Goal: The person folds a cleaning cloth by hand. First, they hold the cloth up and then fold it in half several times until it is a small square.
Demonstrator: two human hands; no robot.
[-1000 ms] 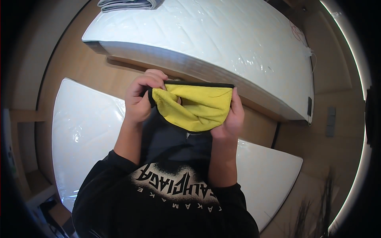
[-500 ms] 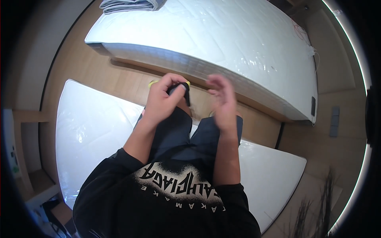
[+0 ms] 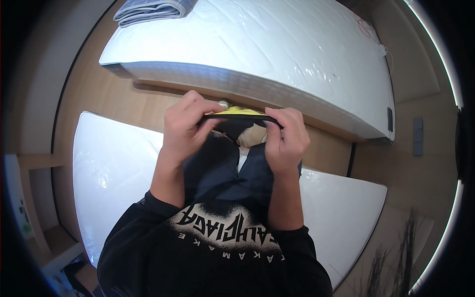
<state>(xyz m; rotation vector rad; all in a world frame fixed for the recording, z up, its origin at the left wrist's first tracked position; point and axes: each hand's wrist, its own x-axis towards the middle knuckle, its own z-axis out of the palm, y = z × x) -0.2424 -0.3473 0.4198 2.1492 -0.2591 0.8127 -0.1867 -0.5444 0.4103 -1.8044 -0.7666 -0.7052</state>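
Note:
A yellow piece with a black edge (image 3: 241,112), which looks like soft cloth, is stretched taut between my hands above my knees. Its exact kind I cannot make out. My left hand (image 3: 184,120) pinches one end between thumb and fingers. At the other end, my right hand (image 3: 289,134) grips the black edge the same way. Darker material hangs below the edge in front of my legs, partly hidden against my dark shorts (image 3: 210,161).
Ahead is a plastic-wrapped white mattress (image 3: 247,39) on a raised base, with a folded grey-blue quilted cloth (image 3: 153,11) at its far left. I sit on another wrapped mattress (image 3: 116,163). Wooden floor (image 3: 118,99) runs between them. Shelving (image 3: 42,161) stands at left.
My right hand has come in and taken hold of one end of the yellow and black piece. It was bunched in my left hand and is now drawn out between both.

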